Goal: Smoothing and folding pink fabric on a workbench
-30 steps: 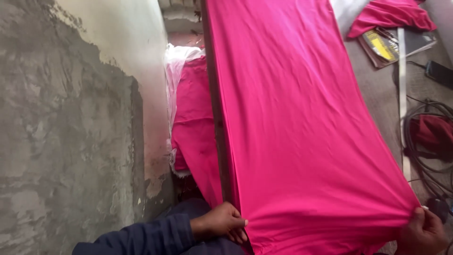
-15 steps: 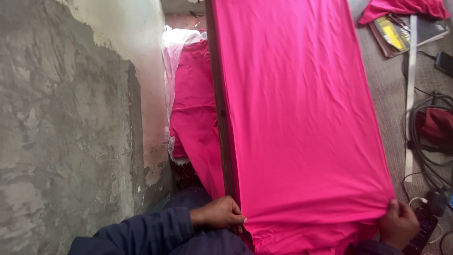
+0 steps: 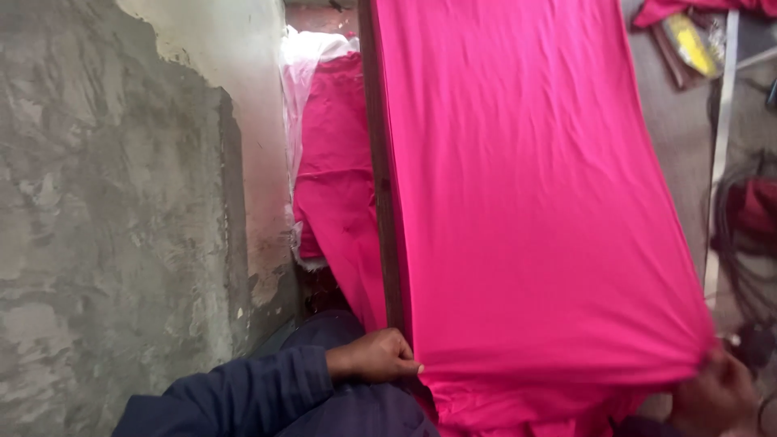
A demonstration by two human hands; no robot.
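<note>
Both hands, left hand (image 3: 376,356) and right hand (image 3: 716,392), pinch the pink fabric (image 3: 526,202) taut with closed fingers over the tabletop; grey wall (image 3: 121,226) close left, cables (image 3: 749,243) right.

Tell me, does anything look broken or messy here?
The wall looks damaged: its pale plaster has come off, leaving rough grey patches. More pink fabric hangs bunched in the gap beside the table edge. The pink cloth itself lies smooth, pulled tight by the left hand and right hand.
</note>
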